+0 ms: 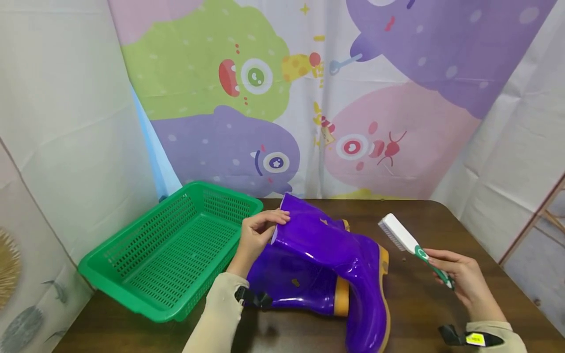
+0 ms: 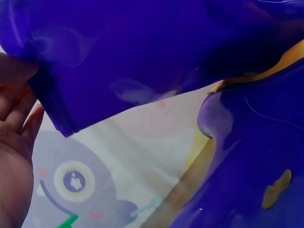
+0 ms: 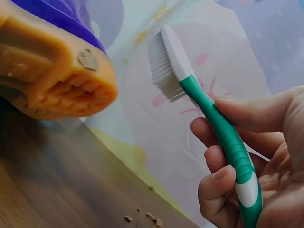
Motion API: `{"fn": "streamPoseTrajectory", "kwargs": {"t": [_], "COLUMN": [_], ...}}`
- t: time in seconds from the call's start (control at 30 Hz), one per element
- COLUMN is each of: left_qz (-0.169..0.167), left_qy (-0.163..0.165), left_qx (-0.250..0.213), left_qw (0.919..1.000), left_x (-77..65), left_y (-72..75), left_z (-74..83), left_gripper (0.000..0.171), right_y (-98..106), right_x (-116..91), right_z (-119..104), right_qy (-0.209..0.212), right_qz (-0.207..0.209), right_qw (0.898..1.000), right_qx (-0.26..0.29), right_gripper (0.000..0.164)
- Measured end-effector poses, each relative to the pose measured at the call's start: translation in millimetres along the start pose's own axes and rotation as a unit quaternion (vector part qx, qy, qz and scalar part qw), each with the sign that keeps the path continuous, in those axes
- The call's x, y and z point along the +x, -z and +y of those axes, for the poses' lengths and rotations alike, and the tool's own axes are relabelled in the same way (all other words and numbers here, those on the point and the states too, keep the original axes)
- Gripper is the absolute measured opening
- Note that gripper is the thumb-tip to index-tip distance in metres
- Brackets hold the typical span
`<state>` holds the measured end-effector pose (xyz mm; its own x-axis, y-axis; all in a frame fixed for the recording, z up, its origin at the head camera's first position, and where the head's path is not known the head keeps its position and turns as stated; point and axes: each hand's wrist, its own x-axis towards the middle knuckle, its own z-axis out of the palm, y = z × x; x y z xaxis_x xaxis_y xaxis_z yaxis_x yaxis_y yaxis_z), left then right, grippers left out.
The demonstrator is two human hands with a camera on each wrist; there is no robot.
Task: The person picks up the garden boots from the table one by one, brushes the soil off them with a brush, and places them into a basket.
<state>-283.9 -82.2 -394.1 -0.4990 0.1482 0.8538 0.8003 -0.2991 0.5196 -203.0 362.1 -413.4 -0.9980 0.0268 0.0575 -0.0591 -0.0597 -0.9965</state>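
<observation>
My left hand [image 1: 257, 238] grips the top edge of a purple rain boot [image 1: 315, 233], thumb and fingers on its rim. That boot is tilted, its orange sole [image 3: 71, 85] facing right with a brown fleck stuck on the heel. Under it a second purple boot [image 1: 304, 284] lies on its side, with a brown patch [image 2: 276, 189] on its shaft. At the right, my right hand [image 1: 465, 277] holds a scrub brush [image 1: 399, 233] by its green and white handle [image 3: 228, 142]. The brush's white bristles [image 3: 163, 66] point toward the boots, apart from them.
A green plastic basket [image 1: 132, 304] with slotted sides stands on the left of the brown table [image 1: 419, 314]. Small brown crumbs [image 3: 154, 219] lie on the tabletop near the sole. A cartoon-printed curtain [image 1: 309, 166] hangs behind the table's back edge.
</observation>
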Motion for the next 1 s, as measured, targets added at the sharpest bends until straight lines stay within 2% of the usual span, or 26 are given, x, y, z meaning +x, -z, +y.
{"fn": "streamPoseTrajectory", "kwargs": {"t": [0.17, 0.3, 0.43, 0.6, 0.7, 0.87, 1.0], "left_qz": [0.025, 0.026, 0.019, -0.010, -0.034, -0.069, -0.093], "left_qy": [0.010, 0.006, -0.015, -0.061, -0.078, -0.071, -0.079], "left_qx": [-0.017, -0.026, -0.018, 0.030, 0.067, 0.106, 0.137], "left_qw": [0.9995, 0.9993, 0.9995, 0.9976, 0.9941, 0.9894, 0.9830], "left_x": [-12.0, -16.4, -17.3, -12.7, -9.4, -8.3, -8.3], "left_y": [1.8, 3.8, 5.4, 7.5, 9.1, 11.7, 13.5], "left_z": [-4.5, -7.0, -7.4, -4.5, -1.6, 2.8, 5.4], "left_gripper": [0.011, 0.011, 0.016, 0.023, 0.026, 0.028, 0.030], "right_y": [-6, -10, -12, -14, -14, -16, -17], "right_x": [-1, -1, 0, 0, 0, 0, -1], "right_z": [0, 0, 0, 2, 2, 2, 3], "right_qy": [0.007, 0.009, 0.015, 0.022, 0.023, 0.027, 0.028], "right_qz": [-0.012, -0.021, -0.029, -0.033, -0.030, -0.035, -0.042], "right_qw": [1.000, 1.000, 0.999, 0.999, 0.999, 0.999, 0.999], "right_qx": [-0.009, -0.015, -0.016, -0.016, -0.017, -0.021, -0.021], "right_gripper": [0.028, 0.029, 0.032, 0.034, 0.034, 0.035, 0.037]}}
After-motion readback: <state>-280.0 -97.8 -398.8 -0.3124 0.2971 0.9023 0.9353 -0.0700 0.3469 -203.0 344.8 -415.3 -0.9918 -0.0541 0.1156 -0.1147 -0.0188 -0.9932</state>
